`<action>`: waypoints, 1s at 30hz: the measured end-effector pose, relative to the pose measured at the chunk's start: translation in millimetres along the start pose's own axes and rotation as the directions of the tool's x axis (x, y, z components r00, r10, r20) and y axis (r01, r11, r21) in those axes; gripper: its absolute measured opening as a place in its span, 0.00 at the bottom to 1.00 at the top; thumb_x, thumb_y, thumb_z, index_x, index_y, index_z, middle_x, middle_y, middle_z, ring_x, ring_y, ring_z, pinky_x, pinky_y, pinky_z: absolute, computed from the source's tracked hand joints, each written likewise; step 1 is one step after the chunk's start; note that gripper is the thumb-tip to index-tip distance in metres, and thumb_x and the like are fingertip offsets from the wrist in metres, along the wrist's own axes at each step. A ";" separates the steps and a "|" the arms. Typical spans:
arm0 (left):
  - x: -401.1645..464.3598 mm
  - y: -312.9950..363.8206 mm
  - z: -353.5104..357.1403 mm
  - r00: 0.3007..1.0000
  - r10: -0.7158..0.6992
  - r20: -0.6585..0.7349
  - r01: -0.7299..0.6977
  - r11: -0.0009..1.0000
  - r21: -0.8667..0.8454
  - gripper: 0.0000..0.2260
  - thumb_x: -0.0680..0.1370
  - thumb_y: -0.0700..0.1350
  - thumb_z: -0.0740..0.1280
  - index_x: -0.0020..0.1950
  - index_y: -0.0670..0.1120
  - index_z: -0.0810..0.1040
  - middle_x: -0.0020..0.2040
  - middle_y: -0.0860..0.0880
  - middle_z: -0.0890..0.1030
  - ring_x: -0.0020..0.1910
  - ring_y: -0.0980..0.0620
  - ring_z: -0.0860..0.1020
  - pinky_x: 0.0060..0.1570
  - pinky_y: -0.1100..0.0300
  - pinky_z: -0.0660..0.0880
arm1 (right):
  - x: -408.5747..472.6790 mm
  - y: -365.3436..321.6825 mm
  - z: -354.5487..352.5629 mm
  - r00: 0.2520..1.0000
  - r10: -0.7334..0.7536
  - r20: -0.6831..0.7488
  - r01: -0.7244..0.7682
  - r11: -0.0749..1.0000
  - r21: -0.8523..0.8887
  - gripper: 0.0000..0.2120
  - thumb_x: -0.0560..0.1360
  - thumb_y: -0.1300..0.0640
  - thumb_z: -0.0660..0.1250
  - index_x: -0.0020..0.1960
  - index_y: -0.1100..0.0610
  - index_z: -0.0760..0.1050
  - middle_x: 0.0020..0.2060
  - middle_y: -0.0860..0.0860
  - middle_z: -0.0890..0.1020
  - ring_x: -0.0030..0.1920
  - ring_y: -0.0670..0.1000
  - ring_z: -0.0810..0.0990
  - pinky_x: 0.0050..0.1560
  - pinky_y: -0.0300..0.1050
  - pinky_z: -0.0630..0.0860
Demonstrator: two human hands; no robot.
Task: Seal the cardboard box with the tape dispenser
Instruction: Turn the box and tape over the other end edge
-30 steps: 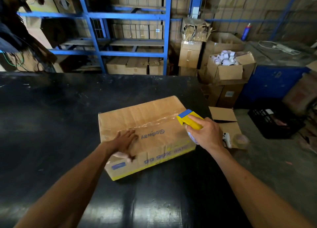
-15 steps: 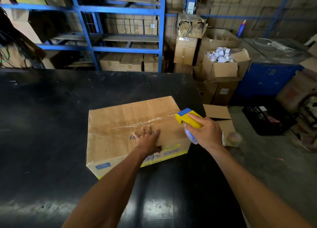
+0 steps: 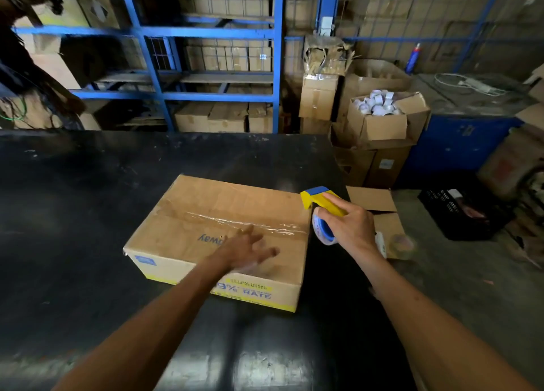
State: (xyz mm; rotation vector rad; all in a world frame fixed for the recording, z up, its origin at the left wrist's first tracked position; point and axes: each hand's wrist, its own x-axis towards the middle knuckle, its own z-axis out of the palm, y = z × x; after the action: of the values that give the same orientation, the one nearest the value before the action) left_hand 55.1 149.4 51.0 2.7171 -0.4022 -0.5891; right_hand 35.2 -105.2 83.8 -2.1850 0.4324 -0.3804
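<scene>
A flat cardboard box (image 3: 206, 214) with blue print and a yellow band lies on the black table (image 3: 73, 199). A strip of clear tape runs along its top seam to the right edge. My left hand (image 3: 247, 250) lies flat on the box top, fingers spread and blurred with motion. My right hand (image 3: 350, 228) grips the yellow and blue tape dispenser (image 3: 319, 200) just past the box's right edge, with its blue tape roll below the hand.
Blue metal shelving (image 3: 212, 34) with stacked cartons stands behind the table. To the right are an open box of white rolls (image 3: 379, 116), a low open carton (image 3: 379, 211) on the floor and a black crate (image 3: 462, 214). A dark figure (image 3: 20, 66) is at far left.
The box has turned on the table, its near left corner swinging away. My left hand slid from the box's left part toward the right. My right hand stayed at the right edge with the dispenser.
</scene>
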 end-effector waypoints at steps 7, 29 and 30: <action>24.3 90.0 82.4 0.968 -0.199 -0.155 0.221 0.965 0.141 0.47 0.74 0.69 0.60 0.81 0.43 0.44 0.78 0.31 0.40 0.76 0.28 0.39 0.71 0.29 0.39 | 2.5 -1.7 -7.2 0.998 -0.064 0.021 0.064 0.997 -0.032 0.23 0.66 0.36 0.72 0.61 0.34 0.78 0.48 0.47 0.84 0.47 0.47 0.79 0.51 0.48 0.78; -5.3 -67.8 10.2 0.928 0.314 0.199 -0.370 0.825 0.427 0.35 0.78 0.67 0.52 0.81 0.54 0.49 0.81 0.48 0.44 0.79 0.42 0.42 0.75 0.36 0.44 | -22.5 -32.7 22.5 0.993 0.017 0.118 -0.042 0.977 0.210 0.23 0.66 0.42 0.77 0.60 0.40 0.80 0.49 0.41 0.84 0.52 0.46 0.81 0.56 0.49 0.80; -5.7 -66.9 11.0 0.930 0.314 0.192 -0.367 0.830 0.420 0.33 0.80 0.63 0.56 0.81 0.53 0.49 0.81 0.48 0.45 0.79 0.42 0.42 0.75 0.37 0.44 | -25.1 -32.8 23.8 0.992 0.016 0.128 -0.043 0.977 0.211 0.23 0.65 0.41 0.77 0.59 0.39 0.80 0.49 0.41 0.83 0.52 0.46 0.81 0.56 0.49 0.80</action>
State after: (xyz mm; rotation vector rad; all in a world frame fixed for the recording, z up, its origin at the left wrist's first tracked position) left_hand 58.7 209.1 18.5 2.9273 -1.1618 -0.6110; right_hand 28.3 -59.0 92.9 -1.9784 0.3378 -0.2589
